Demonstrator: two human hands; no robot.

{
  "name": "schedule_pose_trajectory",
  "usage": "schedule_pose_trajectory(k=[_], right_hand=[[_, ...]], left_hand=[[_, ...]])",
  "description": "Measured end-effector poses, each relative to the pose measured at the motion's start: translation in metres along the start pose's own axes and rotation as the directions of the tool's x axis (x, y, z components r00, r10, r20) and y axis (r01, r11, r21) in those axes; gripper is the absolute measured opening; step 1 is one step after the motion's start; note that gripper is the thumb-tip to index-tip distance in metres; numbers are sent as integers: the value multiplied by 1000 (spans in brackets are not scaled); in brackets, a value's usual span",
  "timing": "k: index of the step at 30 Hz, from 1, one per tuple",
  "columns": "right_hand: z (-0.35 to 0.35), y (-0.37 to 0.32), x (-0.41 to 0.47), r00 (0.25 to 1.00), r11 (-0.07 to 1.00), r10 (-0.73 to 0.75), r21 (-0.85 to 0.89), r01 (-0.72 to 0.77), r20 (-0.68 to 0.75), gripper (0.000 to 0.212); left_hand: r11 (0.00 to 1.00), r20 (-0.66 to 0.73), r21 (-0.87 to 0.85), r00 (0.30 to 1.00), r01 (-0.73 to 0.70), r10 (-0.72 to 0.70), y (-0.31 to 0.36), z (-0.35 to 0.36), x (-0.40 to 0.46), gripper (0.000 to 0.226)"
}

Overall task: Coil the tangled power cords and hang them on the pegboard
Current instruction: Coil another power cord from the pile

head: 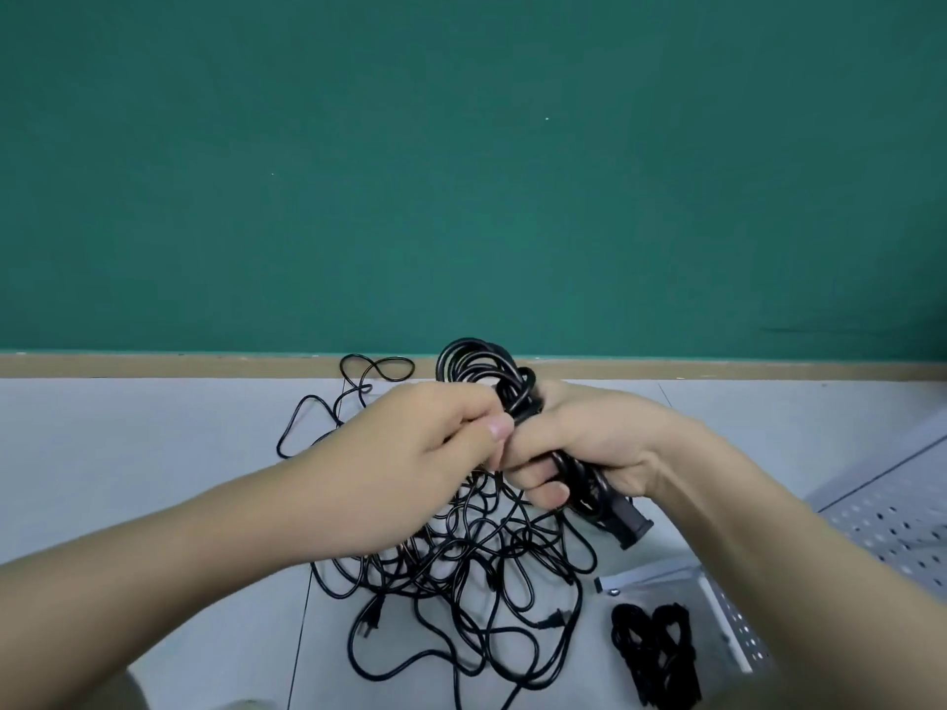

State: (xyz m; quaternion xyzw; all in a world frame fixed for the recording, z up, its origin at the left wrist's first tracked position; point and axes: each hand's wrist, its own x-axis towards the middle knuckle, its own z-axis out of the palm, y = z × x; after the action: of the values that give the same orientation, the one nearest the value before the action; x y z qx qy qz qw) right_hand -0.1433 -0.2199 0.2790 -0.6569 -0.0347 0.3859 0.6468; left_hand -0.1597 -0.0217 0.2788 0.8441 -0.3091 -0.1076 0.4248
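Coiling step, mid-way: one cord gathered, not yet secured or hung. Right hand [579, 443] clenched around the coiled cord [481, 371], loops standing up above the fist, black connector [633, 527] poking out below the palm. Left hand [420, 453] pinching at the bundle's waist, thumb and forefinger closed on a strand, probably the tail end being wrapped round the loops; exact strand hidden between the hands. Next move, by judgement: cinch the wrap tight, tuck the end, carry over to the pegboard [891, 530] lying at right. Tangled cords [461, 581] heaped on the table [153, 453] directly beneath both hands, apparently apart from the held coil. Bag [661, 638] of black ties near the pegboard corner.
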Motion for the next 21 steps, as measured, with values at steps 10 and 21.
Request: schedule_pose_trajectory(k=[10, 21], right_hand=[[3, -14, -31, 953, 982, -171, 121, 145, 251, 21], [39, 4, -14, 972, 770, 111, -636, 48, 208, 22]], left_hand=[[978, 299, -193, 954, 78, -17, -24, -24, -3, 56], [958, 541, 223, 796, 178, -274, -56, -27, -3, 22]])
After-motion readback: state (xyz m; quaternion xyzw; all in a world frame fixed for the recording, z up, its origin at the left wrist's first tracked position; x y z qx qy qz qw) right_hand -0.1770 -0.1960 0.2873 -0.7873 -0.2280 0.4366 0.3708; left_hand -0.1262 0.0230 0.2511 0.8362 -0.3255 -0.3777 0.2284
